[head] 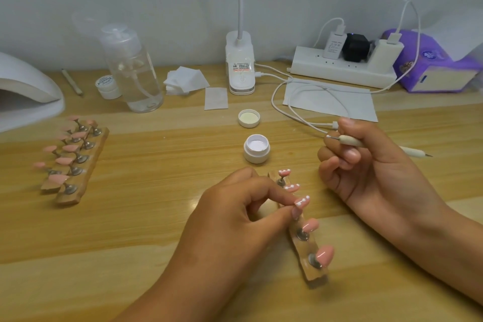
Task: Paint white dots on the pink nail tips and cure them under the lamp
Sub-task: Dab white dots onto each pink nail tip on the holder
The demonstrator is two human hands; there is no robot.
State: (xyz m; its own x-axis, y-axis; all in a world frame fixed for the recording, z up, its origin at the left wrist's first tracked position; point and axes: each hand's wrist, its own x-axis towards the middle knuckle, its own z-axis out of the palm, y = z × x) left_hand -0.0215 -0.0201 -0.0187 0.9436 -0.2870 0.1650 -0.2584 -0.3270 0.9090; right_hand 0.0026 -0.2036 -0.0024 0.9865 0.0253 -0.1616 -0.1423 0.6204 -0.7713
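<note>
A wooden holder strip (312, 268) lies in front of me with several pink nail tips on metal stands. The three far tips, such as the third one (302, 201), carry white dots; the two near ones (325, 253) are plain pink. My left hand (235, 214) pinches the stand under the third tip. My right hand (366, 162) grips a cream dotting pen (351, 140), its white tip pointing left, raised right of the strip. An open jar of white gel (256, 148) stands behind the strip. The white curing lamp (26, 86) sits at the far left.
Two more wooden strips with pink tips (73, 159) lie at the left. The jar's lid (249, 117), a clear pump bottle (133, 70), a small closed jar (107, 86), cotton pads (185, 80), a desk lamp base (240, 65), a power strip (342, 65), cables and a purple tissue pack (431, 63) stand behind.
</note>
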